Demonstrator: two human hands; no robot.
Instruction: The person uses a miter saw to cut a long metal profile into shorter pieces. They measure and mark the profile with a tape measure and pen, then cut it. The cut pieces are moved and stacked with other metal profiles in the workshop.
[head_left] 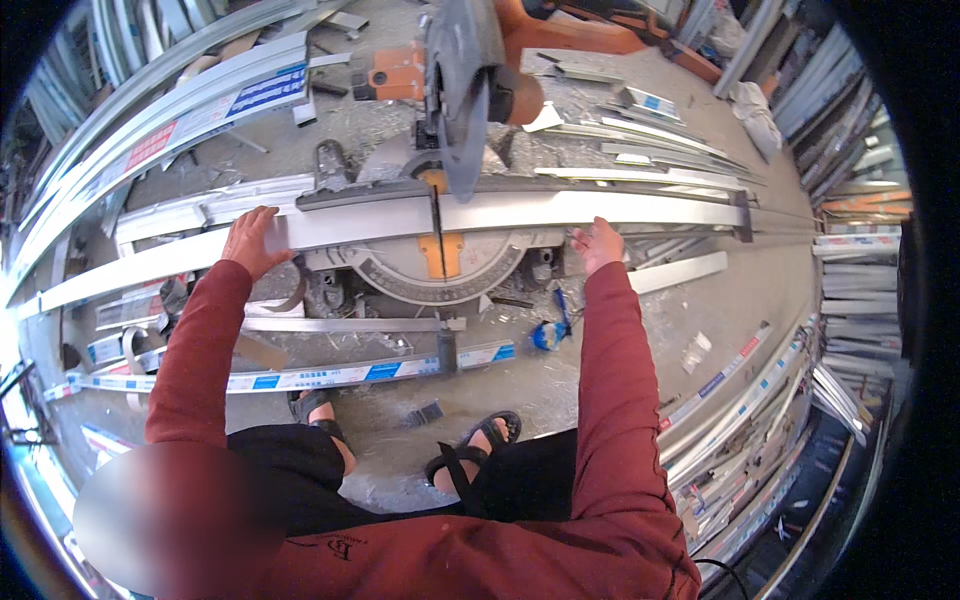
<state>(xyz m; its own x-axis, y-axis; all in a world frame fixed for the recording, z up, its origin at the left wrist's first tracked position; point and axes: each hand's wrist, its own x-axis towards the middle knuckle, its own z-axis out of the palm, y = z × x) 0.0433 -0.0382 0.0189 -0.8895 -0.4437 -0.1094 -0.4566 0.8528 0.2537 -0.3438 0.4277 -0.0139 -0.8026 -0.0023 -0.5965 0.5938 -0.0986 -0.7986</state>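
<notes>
While the left hand [255,243] clasps the bar [365,222] at centre-left, the right hand [599,246] curls at centre-right, its grip unclear.

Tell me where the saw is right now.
In the head view, the saw stands at the upper middle, its curved grey base under the white metal stock, between the person's left hand and right hand.

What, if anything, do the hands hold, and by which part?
Left hand: the pale metal bar, gripped left of the saw. Right hand: at the bar's near edge; grip unclear.
</notes>
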